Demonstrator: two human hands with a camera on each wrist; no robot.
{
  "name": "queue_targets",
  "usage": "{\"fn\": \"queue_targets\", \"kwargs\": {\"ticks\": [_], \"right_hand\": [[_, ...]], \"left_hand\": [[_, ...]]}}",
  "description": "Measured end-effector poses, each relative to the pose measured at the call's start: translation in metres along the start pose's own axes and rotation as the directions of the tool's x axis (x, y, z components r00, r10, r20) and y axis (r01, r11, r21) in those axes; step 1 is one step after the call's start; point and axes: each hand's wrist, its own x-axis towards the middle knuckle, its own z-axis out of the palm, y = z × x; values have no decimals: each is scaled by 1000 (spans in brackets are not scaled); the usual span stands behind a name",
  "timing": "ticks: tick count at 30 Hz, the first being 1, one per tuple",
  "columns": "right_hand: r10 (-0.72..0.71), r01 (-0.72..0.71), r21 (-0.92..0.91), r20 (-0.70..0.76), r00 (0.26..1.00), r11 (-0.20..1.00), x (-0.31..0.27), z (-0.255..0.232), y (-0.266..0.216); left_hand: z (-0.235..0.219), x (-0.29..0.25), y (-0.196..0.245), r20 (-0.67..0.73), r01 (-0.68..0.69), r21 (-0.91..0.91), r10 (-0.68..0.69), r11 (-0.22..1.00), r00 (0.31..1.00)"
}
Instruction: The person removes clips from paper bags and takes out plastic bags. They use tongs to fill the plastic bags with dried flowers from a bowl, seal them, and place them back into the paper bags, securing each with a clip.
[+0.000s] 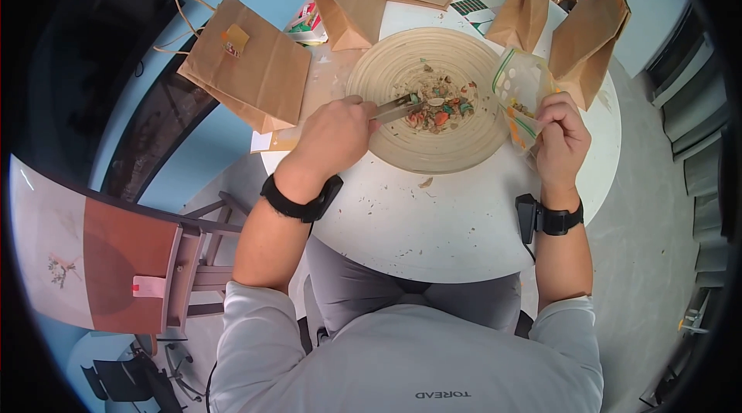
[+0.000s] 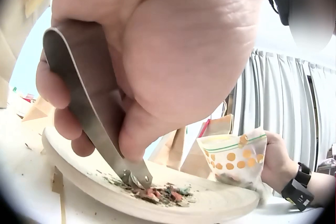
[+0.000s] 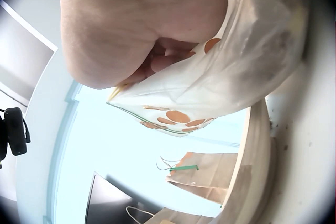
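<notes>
My left hand (image 1: 336, 135) grips a pair of metal tongs (image 2: 84, 98), thumb on one arm and fingers round the other. The tongs' tips reach into a pile of dried, coloured flakes and bits (image 1: 447, 118) on a round, ridged wooden plate (image 1: 394, 152). At the plate's right edge, my right hand (image 1: 563, 139) holds a clear zip bag (image 1: 519, 77) with orange dots and a green seal line. Its mouth gapes towards the plate, and some contents show low in the bag. In the right wrist view the palm covers much of the grip.
Brown paper bags stand around the back of the round white table (image 1: 386, 220), one at the left (image 1: 247, 65) and another at the right (image 1: 591, 38). A green-and-white patterned card (image 1: 473, 10) lies behind the plate. Loose crumbs dot the tabletop in front.
</notes>
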Motion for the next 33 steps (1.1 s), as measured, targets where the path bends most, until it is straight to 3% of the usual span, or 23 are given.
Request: {"fn": "queue_targets", "kwargs": {"ticks": [7, 12, 15, 18, 21, 24, 33], "right_hand": [[-47, 49, -14, 125, 991, 999, 0, 4, -4], [-70, 79, -30, 226, 972, 996, 1, 4, -7], [-64, 65, 3, 238, 969, 998, 1, 5, -8], [-84, 90, -17, 219, 972, 996, 1, 4, -7], [-97, 102, -10, 217, 971, 995, 2, 4, -6], [-66, 75, -30, 226, 972, 997, 1, 6, -13], [-69, 81, -43, 235, 970, 996, 1, 6, -10]], "left_hand": [[11, -11, 8, -100, -15, -21, 13, 1000, 995], [-18, -5, 41, -249, -98, -160, 55, 982, 967], [-30, 2, 70, -252, -166, -165, 122, 972, 960], [-31, -1, 70, -279, -115, -67, 92, 991, 956], [-27, -33, 52, -102, 17, 44, -12, 999, 995], [-17, -52, 42, 1, 173, 133, -174, 976, 985], [6, -41, 39, -53, 123, 150, -116, 981, 992]]}}
